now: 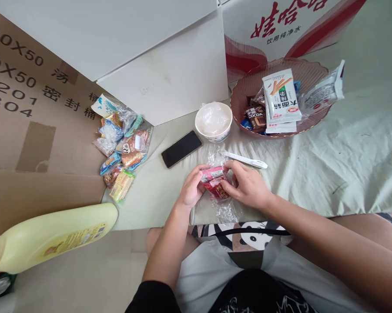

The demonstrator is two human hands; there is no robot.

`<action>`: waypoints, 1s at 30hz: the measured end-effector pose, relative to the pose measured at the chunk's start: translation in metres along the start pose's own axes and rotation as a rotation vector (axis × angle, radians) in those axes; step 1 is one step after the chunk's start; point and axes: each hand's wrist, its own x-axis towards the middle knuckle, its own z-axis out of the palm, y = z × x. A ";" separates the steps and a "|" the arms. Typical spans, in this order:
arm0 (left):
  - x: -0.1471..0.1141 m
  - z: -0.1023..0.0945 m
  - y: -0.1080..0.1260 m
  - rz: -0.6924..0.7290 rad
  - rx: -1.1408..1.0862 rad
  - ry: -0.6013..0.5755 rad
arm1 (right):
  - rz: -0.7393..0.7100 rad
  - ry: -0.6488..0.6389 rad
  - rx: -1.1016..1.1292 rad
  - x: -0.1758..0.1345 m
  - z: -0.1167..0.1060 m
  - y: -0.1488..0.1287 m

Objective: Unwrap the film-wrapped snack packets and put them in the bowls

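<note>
Both hands on a pink packet (212, 174) and a red packet (217, 189) wrapped in clear film (227, 212)

Watching remotely, I see the left hand (192, 188) curled in, pinching the packets' left edge, while the right hand (250, 184) grips the opposite side, its thumb laid on the red packet; both packets sit between the two hands, with loose film sticking out beyond them and back toward the lap. Just beyond the right fingers I have a slim white tool (247, 160), and past both hands a white bowl (218, 138) lined with clear plastic. A black-screened phone (182, 149) lies beyond the left hand, a heap of wrapped snacks (135, 148) farther to its left, and a pink ribbed bowl (308, 128) of snack packs well beyond the right hand
</note>
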 end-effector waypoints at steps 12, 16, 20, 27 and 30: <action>0.000 0.004 0.001 0.017 0.020 0.003 | 0.035 -0.051 0.028 0.000 -0.002 -0.001; 0.000 0.004 0.001 0.013 0.035 0.019 | 0.043 -0.048 0.023 0.000 -0.002 -0.001; -0.001 0.003 0.001 0.008 0.044 0.020 | 0.049 -0.052 0.010 0.000 -0.001 -0.002; -0.001 0.002 0.000 -0.006 0.047 0.033 | 0.046 -0.057 0.022 0.000 -0.001 -0.002; 0.000 0.002 0.000 -0.008 0.043 0.034 | 0.039 -0.051 0.025 0.000 -0.001 -0.001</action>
